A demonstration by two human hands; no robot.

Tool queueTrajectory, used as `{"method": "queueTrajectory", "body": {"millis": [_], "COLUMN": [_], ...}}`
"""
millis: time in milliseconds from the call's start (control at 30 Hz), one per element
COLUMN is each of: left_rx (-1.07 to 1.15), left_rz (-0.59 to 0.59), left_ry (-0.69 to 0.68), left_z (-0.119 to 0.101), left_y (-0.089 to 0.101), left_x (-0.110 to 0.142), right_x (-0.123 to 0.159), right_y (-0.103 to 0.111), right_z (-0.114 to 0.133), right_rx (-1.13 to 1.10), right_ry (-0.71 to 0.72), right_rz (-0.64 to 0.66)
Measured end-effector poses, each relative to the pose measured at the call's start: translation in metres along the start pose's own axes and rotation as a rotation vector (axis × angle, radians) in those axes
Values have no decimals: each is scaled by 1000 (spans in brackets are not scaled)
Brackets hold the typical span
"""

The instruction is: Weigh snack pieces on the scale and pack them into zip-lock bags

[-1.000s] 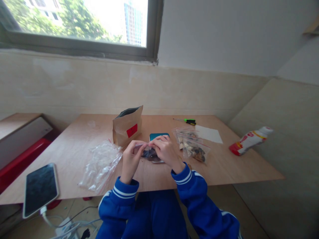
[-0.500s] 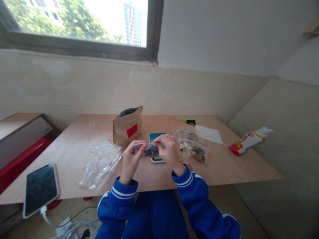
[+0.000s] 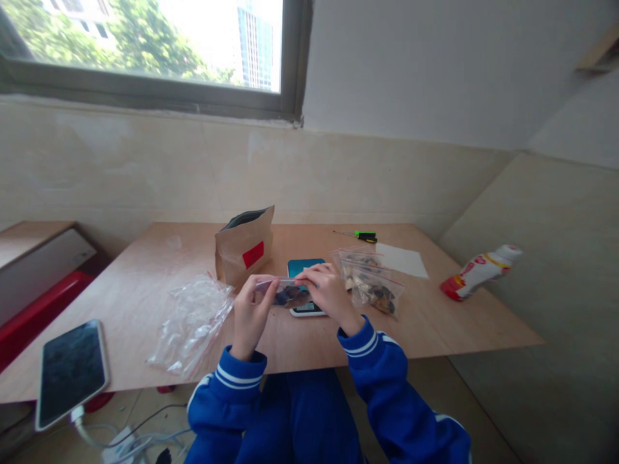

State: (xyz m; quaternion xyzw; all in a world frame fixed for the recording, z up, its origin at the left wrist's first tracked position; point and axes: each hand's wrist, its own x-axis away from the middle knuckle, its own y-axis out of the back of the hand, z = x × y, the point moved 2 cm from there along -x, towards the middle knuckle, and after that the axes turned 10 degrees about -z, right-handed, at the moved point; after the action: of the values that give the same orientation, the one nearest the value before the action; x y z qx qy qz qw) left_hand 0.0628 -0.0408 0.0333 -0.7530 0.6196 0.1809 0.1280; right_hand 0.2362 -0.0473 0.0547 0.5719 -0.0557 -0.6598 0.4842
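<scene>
Both my hands pinch the top edge of a clear zip bag (image 3: pixel 290 296) with dark pieces inside, held above the near part of the table. My left hand (image 3: pixel 251 312) is closed on the bag's left corner, thumb on top. On the right side of the same edge, my right hand (image 3: pixel 329 293) is closed with its fingertips on the seal strip. Behind and beneath the bag lies a teal and white kitchen scale (image 3: pixel 305 263), partly hidden by the hands and bag. Filled zip bags (image 3: pixel 374 290) holding brown and dark pieces lie just right of my right hand.
A brown paper pouch (image 3: pixel 236 254) with a red label stands open-topped behind my left hand. Clear empty bags (image 3: pixel 193 322) lie at left, a tablet (image 3: pixel 72 374) at the left edge. Screwdrivers (image 3: pixel 362 236), white paper (image 3: pixel 403 260) and a bottle (image 3: pixel 478 274) are to the right.
My right hand's fingers have shifted slightly along the bag's top edge, and the bag has tilted a little. The whole view has moved slightly. Both hands still hold the bag.
</scene>
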Motion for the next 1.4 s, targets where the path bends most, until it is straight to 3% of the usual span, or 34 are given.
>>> {"method": "queueTrajectory", "body": {"millis": [200,367,467,667,800,967,1167,1300,1400], "left_rx": [40,9,-2,27,46,78,237,409,489], "left_rz": [-3,-21,-19,-125,-213,-176,-268,-170,43], "left_ry": [9,21,52,94,82,104,208,312,434], "left_z": [3,5,5,-1,-4,-1,12,9,0], "left_y": [-6,-2,-1,-7,-3,3,8,-1,-19], "left_x": [1,-1,2,9,7,5,8,8,9], "right_x": [0,1,6,11,10,14,19,24,30], "right_y": [2,4,5,8,14,20,22,35,54], "right_z": [5,-6,-11,-9,-15,-20,-17,-25,-43], "right_rx": [50,-29,18,67,-26,-83,-158,-232,-327], "right_ry": [-17,17,50,68,49,9,-59,-159,-333], "right_rz": [-62,26,15,-24,88,94,109,120,71]}}
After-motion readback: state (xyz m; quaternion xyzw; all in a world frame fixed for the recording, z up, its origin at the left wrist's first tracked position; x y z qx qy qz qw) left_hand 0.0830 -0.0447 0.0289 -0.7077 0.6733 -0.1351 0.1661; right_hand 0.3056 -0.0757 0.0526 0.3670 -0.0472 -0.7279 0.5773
